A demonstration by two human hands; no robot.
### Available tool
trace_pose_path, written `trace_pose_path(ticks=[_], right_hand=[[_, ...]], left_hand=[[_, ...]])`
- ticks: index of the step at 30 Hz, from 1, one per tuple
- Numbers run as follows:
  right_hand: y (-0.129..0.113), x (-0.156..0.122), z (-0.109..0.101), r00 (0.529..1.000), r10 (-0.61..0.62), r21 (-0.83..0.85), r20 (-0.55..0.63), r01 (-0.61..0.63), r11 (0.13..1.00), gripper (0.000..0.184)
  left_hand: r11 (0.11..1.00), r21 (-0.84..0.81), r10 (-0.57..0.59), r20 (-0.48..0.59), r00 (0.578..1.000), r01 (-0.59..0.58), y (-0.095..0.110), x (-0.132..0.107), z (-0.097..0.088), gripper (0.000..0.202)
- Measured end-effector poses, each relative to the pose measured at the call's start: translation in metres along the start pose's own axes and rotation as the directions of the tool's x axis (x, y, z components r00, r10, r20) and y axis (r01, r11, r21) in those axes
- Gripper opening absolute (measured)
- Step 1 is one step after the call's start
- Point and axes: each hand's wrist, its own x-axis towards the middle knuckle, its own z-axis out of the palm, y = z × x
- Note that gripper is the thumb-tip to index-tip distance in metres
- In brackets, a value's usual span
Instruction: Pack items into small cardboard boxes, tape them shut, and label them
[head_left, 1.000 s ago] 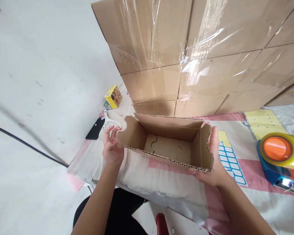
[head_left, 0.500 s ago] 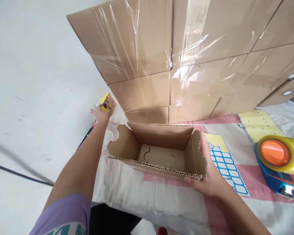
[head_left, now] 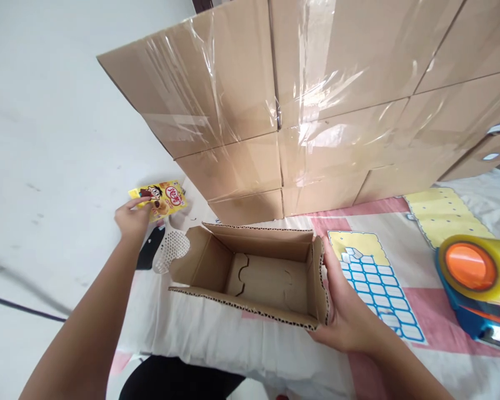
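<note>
An open, empty cardboard box lies in front of me on a patterned cloth. My right hand grips the box's right end, fingers wrapped round its wall. My left hand is stretched out to the left and pinches a small yellow packet with a cartoon picture, lifted just above the floor. Just right of that hand, a white perforated scoop and a black phone lie beside the box's left flap.
A tall stack of cardboard cartons wrapped in clear film rises right behind the open box. A tape dispenser with an orange core and yellowish tape roll sits at the right edge. Pale floor spreads to the left.
My left hand left the box's left flap, reached out to the yellow packet by the cartons and picked it up. My right hand stayed on the box.
</note>
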Motion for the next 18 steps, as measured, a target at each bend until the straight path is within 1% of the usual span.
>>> trace_pose_path(ticks=[3, 5, 7, 8, 9, 10, 11, 13, 15, 16, 18], right_hand=[[0.000, -0.002, 0.003, 1.000, -0.009, -0.009, -0.023, 0.009, 1.000, 0.137], [0.003, -0.004, 0.007, 0.999, -0.017, 0.001, -0.042, 0.017, 1.000, 0.134], [0.005, -0.003, 0.010, 0.997, -0.034, 0.030, -0.067, 0.036, 0.999, 0.132], [0.006, -0.003, 0.012, 0.996, -0.046, 0.044, -0.081, 0.050, 0.998, 0.131], [0.007, -0.002, 0.013, 0.994, -0.058, 0.056, -0.094, 0.064, 0.996, 0.130], [0.007, -0.001, 0.015, 0.992, -0.071, 0.066, -0.105, 0.078, 0.995, 0.129], [0.007, 0.000, 0.016, 0.990, -0.078, 0.077, -0.113, 0.087, 0.993, 0.129], [0.007, 0.002, 0.017, 0.990, -0.079, 0.100, -0.117, 0.091, 0.991, 0.128], [0.006, 0.002, 0.018, 0.990, -0.078, 0.114, -0.115, 0.091, 0.989, 0.128], [0.006, 0.002, 0.018, 0.990, -0.079, 0.113, -0.114, 0.092, 0.989, 0.127], [0.005, 0.001, 0.017, 0.989, -0.087, 0.102, -0.118, 0.099, 0.990, 0.127]], left_hand=[[0.996, -0.078, -0.061, -0.118, 0.991, 0.052, 0.019, -0.019, -0.054, 0.032], [0.984, -0.171, -0.075, -0.184, 0.980, 0.043, 0.038, -0.037, -0.083, 0.049], [0.959, -0.284, -0.089, -0.212, 0.973, 0.025, 0.063, -0.060, -0.100, 0.061], [0.938, -0.346, -0.096, -0.196, 0.976, 0.023, 0.078, -0.072, -0.103, 0.061], [0.889, -0.456, -0.108, -0.141, 0.984, 0.032, 0.094, -0.085, -0.103, 0.061], [0.841, -0.540, -0.092, -0.084, 0.992, 0.032, 0.110, -0.098, -0.100, 0.062], [0.805, -0.592, -0.051, -0.005, 0.999, 0.038, 0.125, -0.110, -0.094, 0.065], [0.765, -0.644, 0.037, 0.069, 0.997, 0.016, 0.150, -0.132, -0.080, 0.073], [0.764, -0.644, 0.142, 0.120, 0.982, -0.032, 0.167, -0.150, -0.067, 0.081], [0.780, -0.623, 0.181, 0.145, 0.973, -0.052, 0.173, -0.156, -0.062, 0.086], [0.841, -0.534, 0.226, 0.192, 0.955, -0.092, 0.180, -0.166, -0.056, 0.095]])
